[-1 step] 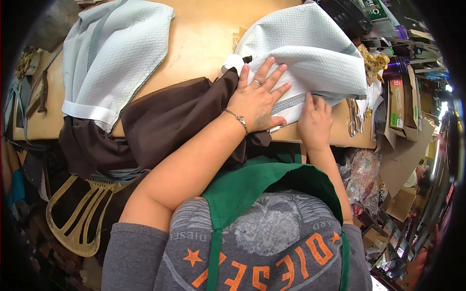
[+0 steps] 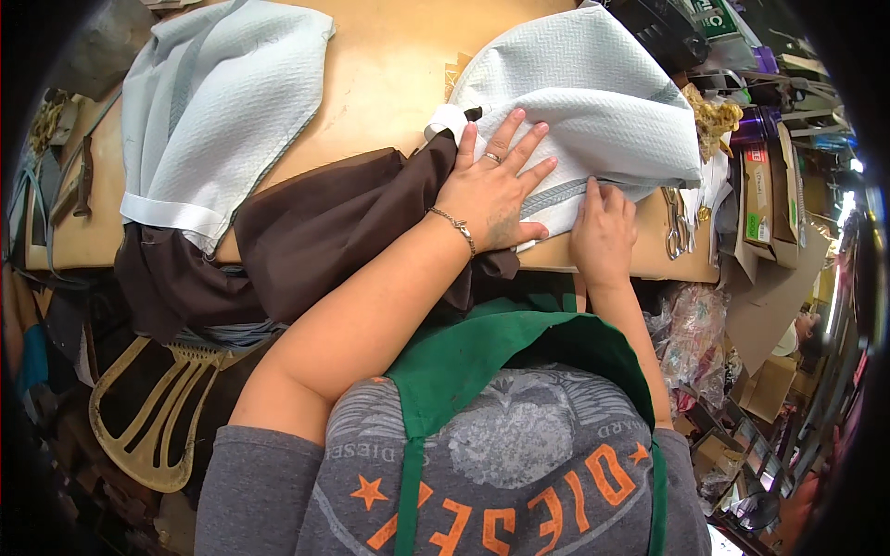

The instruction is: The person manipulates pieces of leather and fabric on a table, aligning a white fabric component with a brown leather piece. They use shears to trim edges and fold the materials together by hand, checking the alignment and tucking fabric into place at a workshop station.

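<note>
My left hand (image 2: 496,181) lies flat with its fingers spread on a white textured fabric piece (image 2: 575,65). A ring and a chain bracelet show on it. My right hand (image 2: 604,227) is closed, fingers bent, at the near edge of the same fabric, where a grey woven strip (image 2: 556,196) runs. Its fingertips appear to pinch that edge; the thumb is mostly hidden. Dark brown cloth (image 2: 343,222) bunches beside my left forearm and hangs over the table's near edge. White tape (image 2: 449,119) curls by my left thumb.
A second white textured piece (image 2: 222,102) with a white band lies at the left, joined to brown cloth. Scissors (image 2: 675,227) rest right of my right hand, near cardboard boxes (image 2: 769,190). A beige plastic chair (image 2: 153,417) stands below the table (image 2: 389,56) at the left.
</note>
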The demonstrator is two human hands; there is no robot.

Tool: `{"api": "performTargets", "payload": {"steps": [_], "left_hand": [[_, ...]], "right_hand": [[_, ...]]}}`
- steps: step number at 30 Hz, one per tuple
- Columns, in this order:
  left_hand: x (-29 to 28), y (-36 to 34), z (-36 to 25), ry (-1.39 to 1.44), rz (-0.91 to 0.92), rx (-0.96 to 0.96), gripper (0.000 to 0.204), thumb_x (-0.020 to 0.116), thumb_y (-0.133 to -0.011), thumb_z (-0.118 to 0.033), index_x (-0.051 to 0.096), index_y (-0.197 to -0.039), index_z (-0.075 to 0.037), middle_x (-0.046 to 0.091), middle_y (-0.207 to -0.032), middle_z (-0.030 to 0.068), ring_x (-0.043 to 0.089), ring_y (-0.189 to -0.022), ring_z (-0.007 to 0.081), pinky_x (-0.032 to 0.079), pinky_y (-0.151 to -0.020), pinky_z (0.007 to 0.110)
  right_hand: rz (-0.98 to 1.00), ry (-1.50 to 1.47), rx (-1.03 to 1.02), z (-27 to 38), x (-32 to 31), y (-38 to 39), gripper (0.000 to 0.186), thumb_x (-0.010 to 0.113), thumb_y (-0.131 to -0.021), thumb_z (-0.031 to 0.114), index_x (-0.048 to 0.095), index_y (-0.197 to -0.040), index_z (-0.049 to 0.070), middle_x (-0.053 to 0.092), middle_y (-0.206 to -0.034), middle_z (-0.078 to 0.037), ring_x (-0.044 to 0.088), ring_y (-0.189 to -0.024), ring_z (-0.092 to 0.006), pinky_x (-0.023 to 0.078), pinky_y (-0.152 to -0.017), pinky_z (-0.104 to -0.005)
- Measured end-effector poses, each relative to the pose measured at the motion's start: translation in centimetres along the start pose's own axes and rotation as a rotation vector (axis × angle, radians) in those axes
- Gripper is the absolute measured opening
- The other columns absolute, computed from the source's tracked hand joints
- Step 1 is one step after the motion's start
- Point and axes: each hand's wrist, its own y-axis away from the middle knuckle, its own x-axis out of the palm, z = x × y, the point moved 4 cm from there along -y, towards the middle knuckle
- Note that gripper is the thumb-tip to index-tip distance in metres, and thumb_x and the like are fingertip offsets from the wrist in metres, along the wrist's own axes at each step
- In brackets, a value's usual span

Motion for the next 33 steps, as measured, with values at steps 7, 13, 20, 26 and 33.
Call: {"api": "performTargets", "payload": {"steps": [7, 13, 20, 26, 33], "left_hand": [[0.1, -0.1, 0.0, -0.12, -0.022, 0.017, 0.077, 0.056, -0.07, -0.067, 0.041, -0.135, -0.027, 0.012, -0.152, 0.0031, -0.001, -0.14, 0.0283, 0.009, -0.104, 0.064], [0.2, -0.1, 0.1, -0.051, -0.01, 0.028, 0.078, 0.055, -0.07, -0.068, 0.041, -0.136, -0.028, 0.012, -0.152, 0.0032, 0.0, -0.14, 0.0274, 0.009, -0.105, 0.064], [-0.4, -0.1, 0.0, -0.046, -0.006, 0.019, 0.078, 0.055, -0.07, -0.068, 0.04, -0.136, -0.029, 0.012, -0.152, 0.0024, -0.001, -0.14, 0.0273, 0.01, -0.104, 0.064], [0.0, 0.0, -0.1, -0.099, -0.006, 0.022, 0.079, 0.056, -0.069, -0.068, 0.04, -0.135, -0.029, 0.012, -0.152, 0.0021, 0.0, -0.14, 0.0283, 0.013, -0.103, 0.066], [-1.2, 0.1, -0.8, -0.161, -0.055, -0.008, 0.08, 0.061, -0.069, -0.063, 0.043, -0.134, -0.02, 0.015, -0.151, 0.0079, 0.008, -0.14, 0.0302, 0.017, -0.1, 0.066]], "right_hand": [[-0.082, -0.419, -0.454, 3.6, -0.7, 1.7, 0.034, 0.055, -0.074, 0.007, 0.058, -0.107, 0.0, 0.057, -0.11, -0.015, 0.055, -0.104, -0.0305, 0.042, -0.09, -0.0407], [-0.107, -0.312, -0.296, -0.6, 1.6, 1.3, 0.03, 0.051, -0.077, 0.008, 0.059, -0.105, 0.001, 0.058, -0.111, -0.012, 0.056, -0.103, -0.029, 0.042, -0.089, -0.0408], [-0.156, -0.104, -0.15, -1.9, -1.1, 0.7, 0.033, 0.051, -0.075, 0.006, 0.058, -0.107, -0.001, 0.056, -0.112, -0.014, 0.051, -0.109, -0.0292, 0.041, -0.09, -0.04], [-0.114, -0.409, -0.296, 2.4, 0.4, 0.7, 0.032, 0.052, -0.076, 0.006, 0.057, -0.106, -0.003, 0.056, -0.11, -0.015, 0.055, -0.103, -0.0301, 0.043, -0.089, -0.0446], [-0.125, -0.374, -0.098, -0.8, 2.9, 0.6, 0.032, 0.049, -0.081, 0.008, 0.058, -0.111, 0.004, 0.056, -0.118, -0.007, 0.051, -0.116, -0.0227, 0.038, -0.094, -0.051]]}}
